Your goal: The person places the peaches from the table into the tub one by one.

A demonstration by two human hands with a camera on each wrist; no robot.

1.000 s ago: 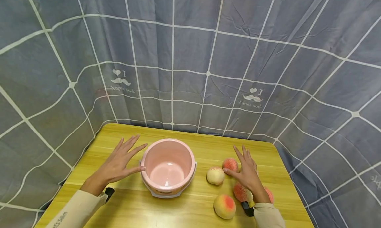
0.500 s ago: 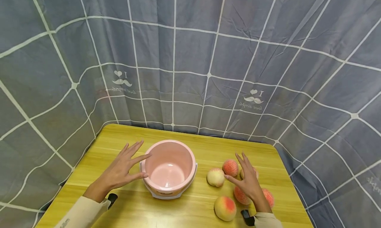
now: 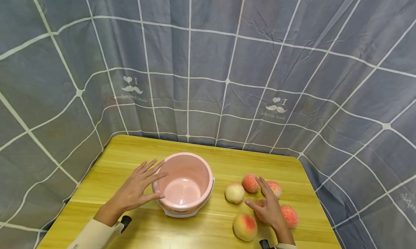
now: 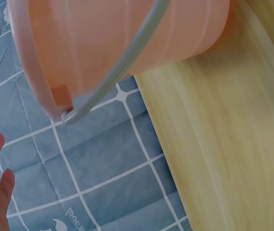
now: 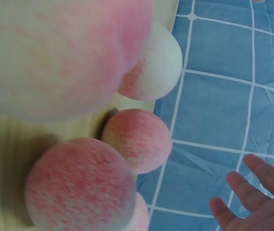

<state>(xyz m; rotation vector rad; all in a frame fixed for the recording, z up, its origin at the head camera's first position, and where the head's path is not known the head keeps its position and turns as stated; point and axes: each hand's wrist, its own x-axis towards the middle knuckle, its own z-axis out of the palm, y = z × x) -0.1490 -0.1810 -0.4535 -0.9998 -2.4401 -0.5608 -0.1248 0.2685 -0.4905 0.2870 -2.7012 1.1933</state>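
Note:
A pink bucket with a pale handle stands upright on the wooden table. My left hand hovers at the bucket's left side, fingers spread, its fingertips overlapping the rim in the head view. To the right lies a loose group of peaches: a pale one, a yellow one with a red patch, and several red-speckled ones, such as the red peach. Above this group is my right hand, thumb apart from the extended fingers, holding nothing. It partly hides one red peach in the head view.
The yellow wood-grain table has its far edge along a grey-blue checked curtain. The same curtain hangs at both sides. A black wrist strap piece shows by the left sleeve.
My left hand has shifted right and a little nearer, so its fingertips overlap the bucket rim. My right hand has come lower and nearer, uncovering the far-right peaches. Bucket and peaches stay put.

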